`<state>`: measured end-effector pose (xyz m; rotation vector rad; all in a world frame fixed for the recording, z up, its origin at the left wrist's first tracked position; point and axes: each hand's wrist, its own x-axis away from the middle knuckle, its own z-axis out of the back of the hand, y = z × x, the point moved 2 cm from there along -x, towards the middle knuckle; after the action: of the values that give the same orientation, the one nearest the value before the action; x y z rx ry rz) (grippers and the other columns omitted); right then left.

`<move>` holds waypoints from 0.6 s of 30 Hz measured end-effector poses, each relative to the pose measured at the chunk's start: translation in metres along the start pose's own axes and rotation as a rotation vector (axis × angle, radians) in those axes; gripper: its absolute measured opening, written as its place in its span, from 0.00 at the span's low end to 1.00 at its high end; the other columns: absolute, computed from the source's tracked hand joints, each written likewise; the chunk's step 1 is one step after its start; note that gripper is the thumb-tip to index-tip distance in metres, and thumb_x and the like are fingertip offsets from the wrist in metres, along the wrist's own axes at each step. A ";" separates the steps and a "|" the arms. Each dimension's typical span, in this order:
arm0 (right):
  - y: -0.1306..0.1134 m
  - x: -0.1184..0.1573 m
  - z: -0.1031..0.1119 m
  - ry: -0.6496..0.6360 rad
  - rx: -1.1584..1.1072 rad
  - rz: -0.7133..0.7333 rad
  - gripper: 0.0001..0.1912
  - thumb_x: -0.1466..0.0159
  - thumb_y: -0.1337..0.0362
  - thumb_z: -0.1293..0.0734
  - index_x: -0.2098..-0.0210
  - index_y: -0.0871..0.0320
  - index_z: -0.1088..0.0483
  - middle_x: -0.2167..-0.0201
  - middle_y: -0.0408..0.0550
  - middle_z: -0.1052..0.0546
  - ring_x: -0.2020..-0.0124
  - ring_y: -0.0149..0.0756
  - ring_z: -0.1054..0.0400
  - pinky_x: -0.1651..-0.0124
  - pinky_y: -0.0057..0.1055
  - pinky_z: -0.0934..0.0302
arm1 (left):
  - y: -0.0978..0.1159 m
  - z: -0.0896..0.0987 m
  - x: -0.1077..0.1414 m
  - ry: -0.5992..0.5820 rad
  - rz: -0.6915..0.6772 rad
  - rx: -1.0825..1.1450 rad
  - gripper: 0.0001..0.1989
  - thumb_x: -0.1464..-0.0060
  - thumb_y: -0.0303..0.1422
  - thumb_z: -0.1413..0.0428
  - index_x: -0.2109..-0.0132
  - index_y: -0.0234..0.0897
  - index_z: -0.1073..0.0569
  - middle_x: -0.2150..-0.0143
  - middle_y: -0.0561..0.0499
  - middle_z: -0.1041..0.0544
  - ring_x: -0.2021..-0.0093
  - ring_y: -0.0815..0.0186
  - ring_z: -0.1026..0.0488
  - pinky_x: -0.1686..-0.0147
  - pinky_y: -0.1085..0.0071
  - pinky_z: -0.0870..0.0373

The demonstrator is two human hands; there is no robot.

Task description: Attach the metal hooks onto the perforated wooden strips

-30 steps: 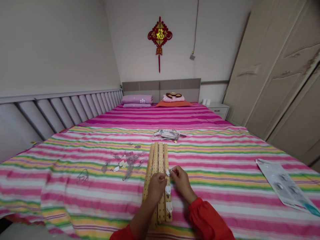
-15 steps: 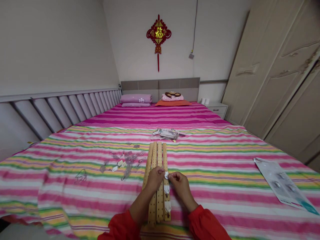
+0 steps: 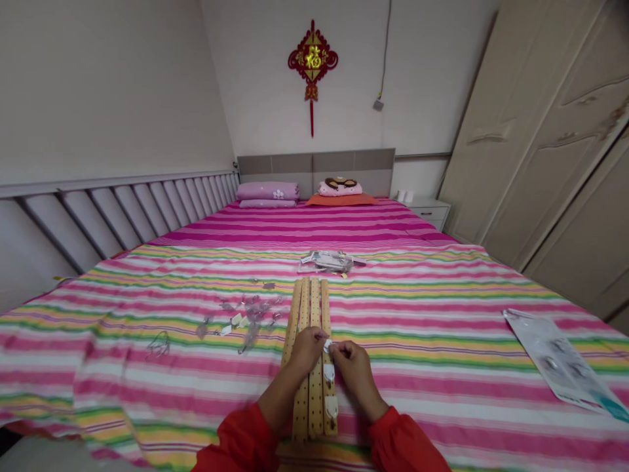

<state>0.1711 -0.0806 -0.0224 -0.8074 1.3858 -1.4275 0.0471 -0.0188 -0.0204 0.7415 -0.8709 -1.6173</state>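
Observation:
Four perforated wooden strips lie lengthwise on the striped bedspread. Over them, my left hand is closed, its fingertips at the left edge of a small white tag on the rightmost strip. From the right, my right hand pinches the same tag's other side. Nearer to me on that strip lie two more white pieces, one just below my fingers and another near the strip's end, each with a small metal part. What fastens them is too small to tell.
Small clear plastic bags and tags are scattered left of the strips. A plastic package lies beyond their far end. A blister pack is at the far right, and thin wire-like pieces lie at the left.
Both hands stay at the same white tag, with only very slight finger movement. The whole view has shifted slightly.

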 end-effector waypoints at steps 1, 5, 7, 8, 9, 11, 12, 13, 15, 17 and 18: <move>-0.001 0.000 0.000 -0.003 0.006 -0.003 0.13 0.49 0.56 0.33 0.82 0.59 0.29 0.83 0.46 0.26 0.78 0.36 0.34 0.73 0.30 0.41 | -0.001 -0.001 0.000 0.000 -0.004 -0.009 0.09 0.54 0.24 0.48 0.68 0.34 0.23 0.68 0.49 0.20 0.65 0.66 0.25 0.62 0.72 0.31; -0.001 0.001 -0.002 -0.012 0.027 -0.008 0.12 0.49 0.57 0.33 0.81 0.59 0.28 0.83 0.47 0.25 0.79 0.36 0.34 0.74 0.30 0.41 | -0.002 -0.002 0.000 0.000 -0.025 -0.041 0.10 0.54 0.24 0.49 0.67 0.34 0.23 0.67 0.49 0.21 0.65 0.66 0.25 0.62 0.72 0.31; 0.000 0.002 -0.002 -0.011 0.034 -0.002 0.12 0.49 0.57 0.34 0.81 0.59 0.29 0.82 0.46 0.25 0.79 0.36 0.34 0.73 0.30 0.41 | -0.002 -0.002 0.001 0.004 -0.037 -0.057 0.10 0.54 0.24 0.48 0.67 0.34 0.23 0.67 0.49 0.21 0.65 0.66 0.26 0.62 0.72 0.32; 0.000 0.002 -0.002 -0.009 0.039 0.003 0.12 0.49 0.57 0.34 0.82 0.58 0.30 0.82 0.46 0.26 0.79 0.36 0.34 0.73 0.30 0.41 | -0.002 -0.001 0.001 0.007 -0.044 -0.066 0.10 0.54 0.24 0.48 0.68 0.34 0.22 0.67 0.49 0.22 0.65 0.66 0.26 0.61 0.72 0.32; 0.000 0.003 -0.002 -0.005 0.046 0.008 0.11 0.50 0.58 0.34 0.83 0.58 0.30 0.83 0.46 0.26 0.79 0.36 0.34 0.73 0.30 0.41 | -0.002 -0.001 0.002 0.013 -0.051 -0.075 0.09 0.54 0.24 0.48 0.68 0.34 0.22 0.66 0.49 0.22 0.64 0.67 0.26 0.61 0.72 0.32; 0.001 0.004 -0.002 0.002 0.059 0.018 0.10 0.50 0.59 0.34 0.84 0.57 0.31 0.83 0.45 0.28 0.79 0.35 0.35 0.73 0.30 0.42 | -0.001 0.000 0.003 0.026 -0.064 -0.091 0.09 0.55 0.23 0.47 0.68 0.34 0.22 0.65 0.49 0.23 0.63 0.67 0.27 0.59 0.72 0.32; 0.001 0.004 -0.002 0.004 0.065 0.022 0.09 0.51 0.60 0.34 0.84 0.57 0.31 0.83 0.45 0.28 0.79 0.36 0.35 0.73 0.30 0.42 | -0.001 0.000 0.003 0.031 -0.068 -0.096 0.10 0.55 0.22 0.47 0.68 0.34 0.22 0.64 0.48 0.24 0.62 0.67 0.27 0.59 0.73 0.33; 0.001 0.005 -0.002 0.005 0.069 0.026 0.08 0.51 0.60 0.34 0.84 0.57 0.31 0.83 0.44 0.28 0.79 0.36 0.35 0.73 0.30 0.42 | -0.001 0.000 0.003 0.035 -0.070 -0.101 0.10 0.55 0.22 0.47 0.68 0.34 0.22 0.64 0.48 0.24 0.62 0.67 0.28 0.58 0.73 0.33; 0.002 0.006 -0.002 0.000 0.074 0.034 0.07 0.52 0.62 0.34 0.84 0.56 0.32 0.83 0.44 0.29 0.79 0.35 0.36 0.73 0.30 0.42 | 0.000 0.001 0.004 0.040 -0.070 -0.108 0.11 0.55 0.21 0.47 0.68 0.35 0.21 0.64 0.48 0.24 0.62 0.67 0.28 0.58 0.73 0.33; 0.003 0.007 -0.001 -0.010 0.075 0.039 0.07 0.53 0.62 0.34 0.85 0.56 0.33 0.84 0.43 0.30 0.79 0.35 0.36 0.74 0.30 0.42 | 0.001 0.001 0.004 0.044 -0.068 -0.114 0.11 0.56 0.20 0.47 0.69 0.35 0.21 0.64 0.49 0.24 0.63 0.68 0.28 0.59 0.73 0.33; 0.004 0.007 -0.001 -0.014 0.076 0.042 0.08 0.53 0.62 0.34 0.85 0.56 0.33 0.84 0.43 0.30 0.80 0.35 0.36 0.74 0.30 0.42 | 0.001 0.001 0.004 0.046 -0.068 -0.116 0.11 0.56 0.20 0.47 0.69 0.35 0.21 0.64 0.49 0.24 0.63 0.68 0.28 0.59 0.73 0.32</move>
<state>0.1686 -0.0864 -0.0272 -0.7343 1.3228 -1.4307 0.0464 -0.0228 -0.0191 0.7304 -0.7200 -1.6891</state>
